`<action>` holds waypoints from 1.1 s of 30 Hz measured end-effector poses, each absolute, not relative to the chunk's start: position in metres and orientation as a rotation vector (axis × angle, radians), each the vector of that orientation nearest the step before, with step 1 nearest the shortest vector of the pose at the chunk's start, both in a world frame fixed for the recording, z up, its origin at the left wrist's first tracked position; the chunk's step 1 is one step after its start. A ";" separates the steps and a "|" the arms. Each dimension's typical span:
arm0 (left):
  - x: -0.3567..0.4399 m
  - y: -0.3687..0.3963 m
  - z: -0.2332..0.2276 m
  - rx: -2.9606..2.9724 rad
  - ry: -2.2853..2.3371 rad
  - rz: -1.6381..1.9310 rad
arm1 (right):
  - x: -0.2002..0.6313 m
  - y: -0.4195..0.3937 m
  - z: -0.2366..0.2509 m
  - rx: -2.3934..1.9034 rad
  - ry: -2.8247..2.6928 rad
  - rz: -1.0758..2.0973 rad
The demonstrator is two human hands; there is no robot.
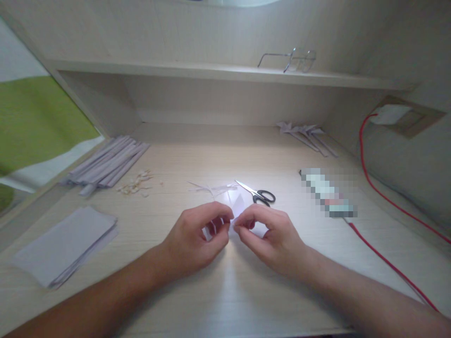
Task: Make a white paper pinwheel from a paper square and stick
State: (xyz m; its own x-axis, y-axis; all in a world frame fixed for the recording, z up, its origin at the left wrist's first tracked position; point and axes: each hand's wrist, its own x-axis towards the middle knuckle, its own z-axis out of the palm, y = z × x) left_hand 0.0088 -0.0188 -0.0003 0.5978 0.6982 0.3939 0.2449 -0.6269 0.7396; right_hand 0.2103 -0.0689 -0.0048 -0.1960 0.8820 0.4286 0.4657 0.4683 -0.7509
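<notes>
Between my two hands a small piece of white paper (pixel 238 203) stands with a pointed top, just above the desk. My left hand (pixel 204 230) pinches its near left part with thumb and forefinger. From the other side my right hand (pixel 269 232) grips it the same way, fingertips close to those of the left. My fingers hide the paper's lower part. Black-handled scissors (pixel 259 192) lie just beyond my right hand, blades pointing to the far left. Thin paper strips (pixel 213 188) are scattered past my left hand.
At left lie a stack of white paper (pixel 68 244), rolled paper sticks (pixel 109 162) and small pale bits (pixel 136 184). Paper pinwheel-like pieces (pixel 306 134) rest at the back right. A blurred-out phone (pixel 327 192) has a red cable (pixel 391 263). Glasses (pixel 299 61) sit on the shelf (pixel 176 69).
</notes>
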 end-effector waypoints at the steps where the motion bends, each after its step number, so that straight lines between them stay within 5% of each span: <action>1: 0.009 -0.019 -0.001 2.176 0.741 0.905 | 0.210 -0.069 -0.005 -1.136 -1.830 0.590; 33: 0.010 -0.022 0.004 2.167 0.777 0.930 | 0.210 -0.069 -0.003 -1.210 -1.819 0.537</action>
